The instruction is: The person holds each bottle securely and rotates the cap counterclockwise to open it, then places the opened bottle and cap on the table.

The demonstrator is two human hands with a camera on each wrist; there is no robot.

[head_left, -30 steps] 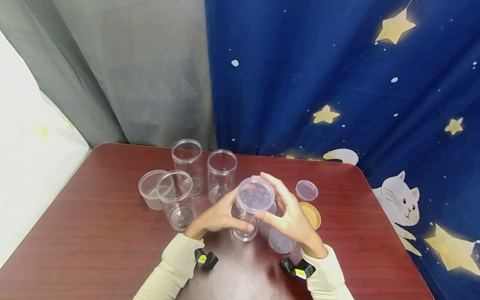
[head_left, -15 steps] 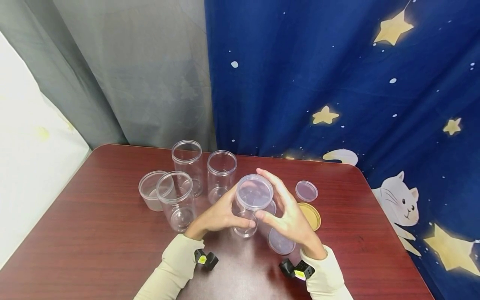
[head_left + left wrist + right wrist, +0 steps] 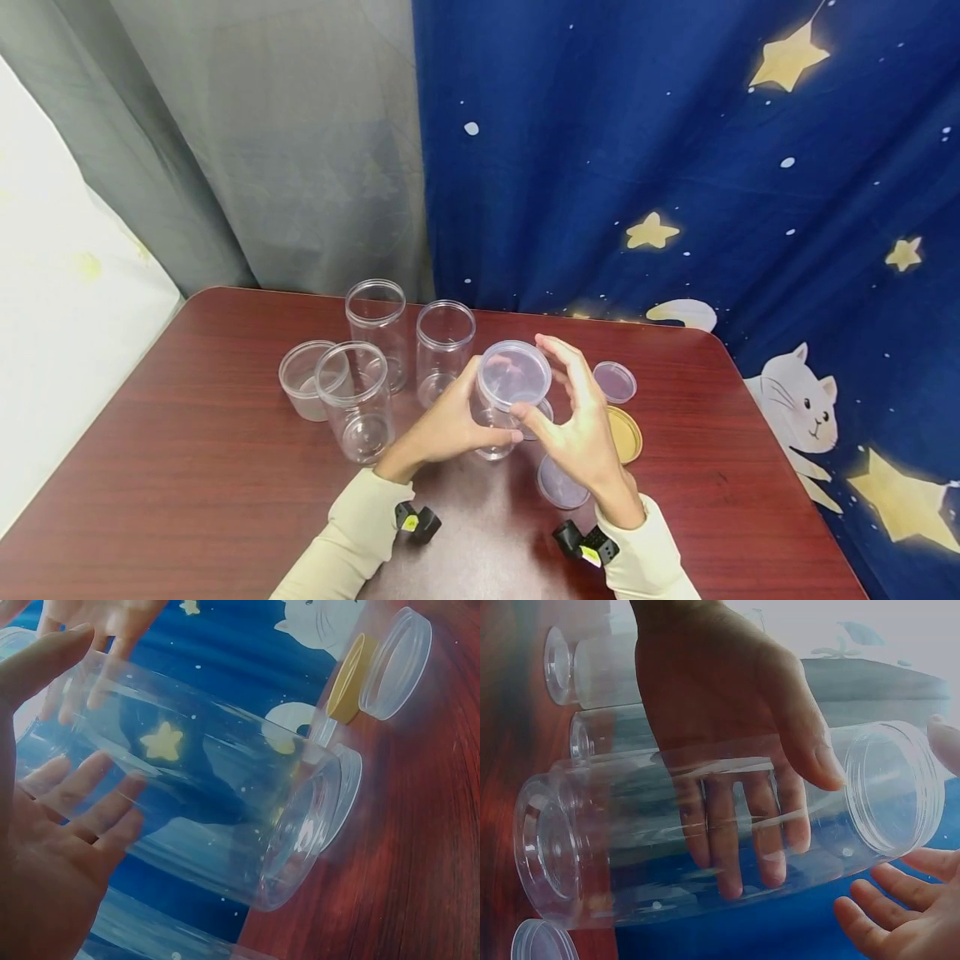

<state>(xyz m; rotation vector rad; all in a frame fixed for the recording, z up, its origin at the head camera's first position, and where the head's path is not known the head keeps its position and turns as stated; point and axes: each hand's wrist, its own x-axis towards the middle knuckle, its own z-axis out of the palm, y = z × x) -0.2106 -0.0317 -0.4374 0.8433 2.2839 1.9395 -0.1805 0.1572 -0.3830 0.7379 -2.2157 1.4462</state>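
My left hand (image 3: 453,421) wraps its fingers round a tall clear plastic jar (image 3: 195,772), its thumb across the near side. The jar's upper end, topped by a clear lid (image 3: 514,375), leans toward me. At the lid's right side is my right hand (image 3: 585,425), thumb tip at the near rim and fingers spread out beyond the far edge. A strip of table shows between the lid and the right palm in the head view. Through the clear wall, the right wrist view shows the left hand's fingers (image 3: 727,847) behind the jar.
Two tall open jars (image 3: 376,333) (image 3: 445,346), another tall jar (image 3: 358,408) and a short tub (image 3: 303,387) stand to the left. On the right lie a small clear lid (image 3: 615,382), a golden lid (image 3: 626,435) and clear lids (image 3: 562,485) near the hands. A curtain (image 3: 540,167) hangs behind the table.
The jar and its lid have risen a little and shifted slightly right. My right hand's fingers have spread away from the lid, while my left hand keeps its grip.
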